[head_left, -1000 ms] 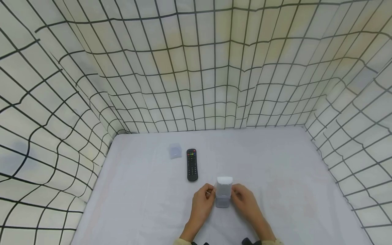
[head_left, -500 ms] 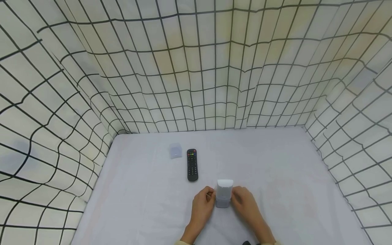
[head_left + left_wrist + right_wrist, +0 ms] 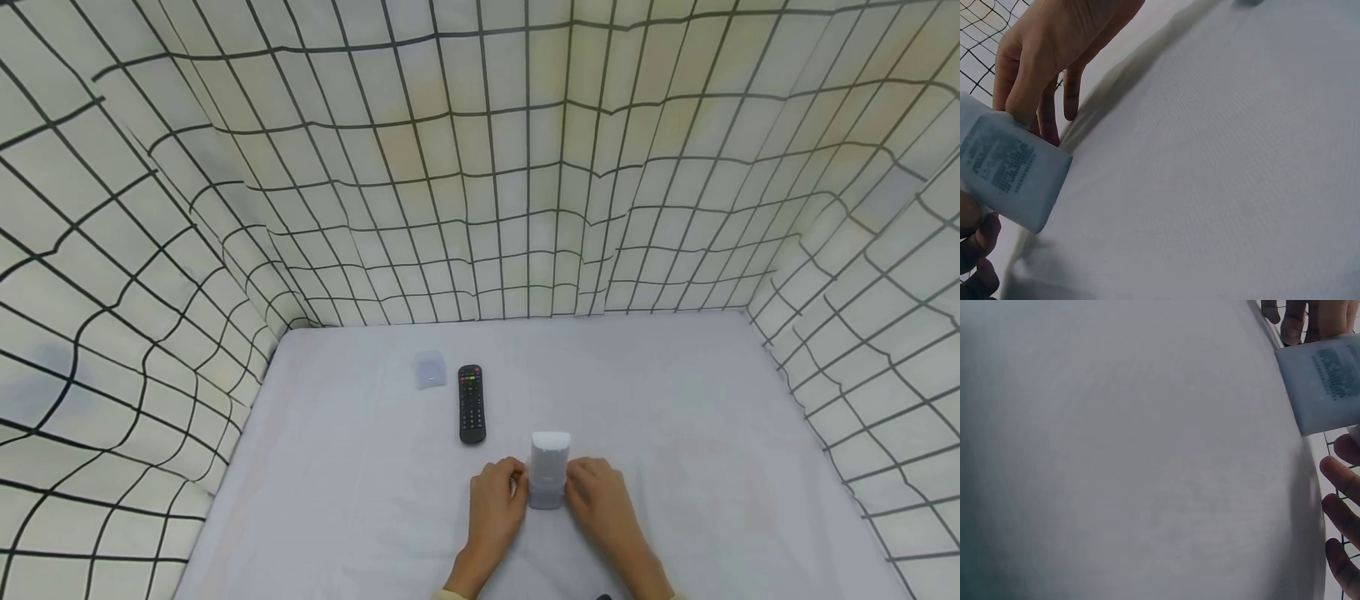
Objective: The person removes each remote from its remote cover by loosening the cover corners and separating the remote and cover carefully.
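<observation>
A small translucent box with a white top (image 3: 550, 467) stands upright on the table between my hands. Dark print covers one face of the box (image 3: 1007, 159) in the left wrist view. On its left side, my left hand (image 3: 495, 507) holds it with bent fingers and thumb. From the opposite side my right hand (image 3: 606, 507) grips it, its fingertips at the edge. The right wrist view shows the printed box (image 3: 1322, 384) at the right border, partly cut off. Exactly where some fingertips touch is hidden.
A black remote control (image 3: 472, 404) lies behind my left hand. To its left is a small clear plastic square piece (image 3: 430, 369). White cloth covers the table (image 3: 337, 467), and a white curtain with a black grid (image 3: 495, 208) encloses the back and sides.
The box's white top dipped slightly, then came back up. My left fingers have shifted a little lower along the box's side. The remote control and clear piece stay put.
</observation>
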The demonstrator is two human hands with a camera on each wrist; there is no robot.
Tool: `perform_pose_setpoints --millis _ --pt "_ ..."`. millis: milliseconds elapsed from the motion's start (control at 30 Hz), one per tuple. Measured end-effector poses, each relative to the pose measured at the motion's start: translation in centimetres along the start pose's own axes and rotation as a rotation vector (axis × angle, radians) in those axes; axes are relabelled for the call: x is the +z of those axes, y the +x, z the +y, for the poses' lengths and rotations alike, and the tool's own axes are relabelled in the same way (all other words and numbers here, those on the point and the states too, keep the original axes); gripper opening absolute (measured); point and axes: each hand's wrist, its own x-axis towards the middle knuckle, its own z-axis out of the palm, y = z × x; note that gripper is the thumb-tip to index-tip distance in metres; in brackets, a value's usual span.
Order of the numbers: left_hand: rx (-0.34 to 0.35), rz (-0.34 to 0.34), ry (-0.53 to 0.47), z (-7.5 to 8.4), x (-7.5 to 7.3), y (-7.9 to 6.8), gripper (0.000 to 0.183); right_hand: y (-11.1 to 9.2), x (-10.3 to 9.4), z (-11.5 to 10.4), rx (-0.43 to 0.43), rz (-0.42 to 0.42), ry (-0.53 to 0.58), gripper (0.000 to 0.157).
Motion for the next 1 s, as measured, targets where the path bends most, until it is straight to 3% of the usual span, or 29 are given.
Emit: perform_pose_setpoints --millis 267,700,867,1000 --pt "0.067 0.064 0.082 -0.1 0.3 -0.3 0.009 -0.3 0.7 0.6 -0.083 0.047 -0.059 0.009" --pt "0.125 0.07 0.151 -0.5 1.2 -0.4 0.009 -0.4 0.7 0.5 -0.138 0.054 -0.108 0.008" --pt "0.188 0.108 0.201 -0.6 1.2 -0.6 0.014 -0.4 0.7 0.7 -0.158 0.044 -0.129 0.01" --pt "0.205 0.097 0.236 -0.7 1.2 -0.6 0.015 -0.4 1.0 1.0 -0.173 0.035 -0.151 0.011"
